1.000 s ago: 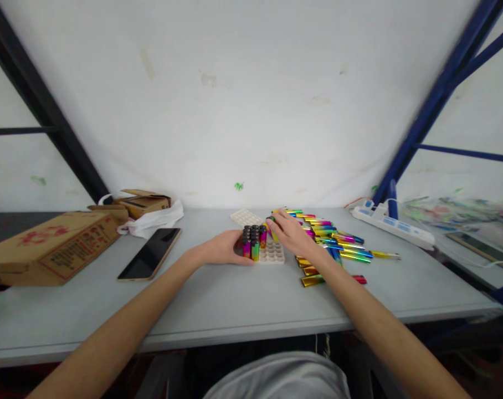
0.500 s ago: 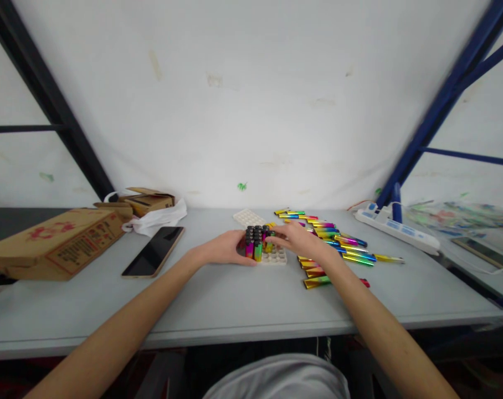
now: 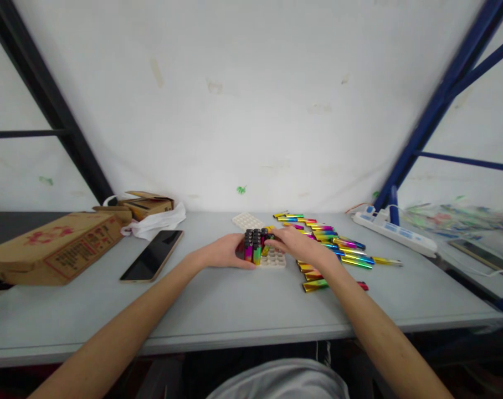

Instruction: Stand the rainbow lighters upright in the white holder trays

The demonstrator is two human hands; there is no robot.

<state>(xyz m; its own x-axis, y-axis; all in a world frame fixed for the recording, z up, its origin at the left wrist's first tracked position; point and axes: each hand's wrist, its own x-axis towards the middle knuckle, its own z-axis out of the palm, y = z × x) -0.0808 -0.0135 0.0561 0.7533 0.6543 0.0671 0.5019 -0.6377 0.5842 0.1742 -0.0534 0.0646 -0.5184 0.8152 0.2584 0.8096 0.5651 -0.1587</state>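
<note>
Several shiny rainbow-coloured lighters (image 3: 257, 252) with black tops stand upright in the left part of a white holed tray (image 3: 278, 261). My left hand (image 3: 226, 251) curves round the left side of this tray, its thumb at the front corner and its other fingers partly hidden behind the lighters. Between the fingertips of my right hand (image 3: 291, 242) is a yellow lighter (image 3: 266, 250), tilted over the tray beside the standing ones. Its lower end is at the holes; whether it is inside one I cannot tell. Empty holes show at the tray's front right.
Loose metallic lighters (image 3: 353, 257) lie spread to the right, some under my right forearm. A second white holed piece (image 3: 248, 220) lies behind the tray. At left are a phone (image 3: 154, 256), a white bag (image 3: 162, 220) and cardboard boxes (image 3: 75, 244); a power strip (image 3: 395, 230) is at right.
The yellow lighter in my right hand has gone from nearly upright to leaning. My left hand stays at the tray, and the whole view has shifted slightly.
</note>
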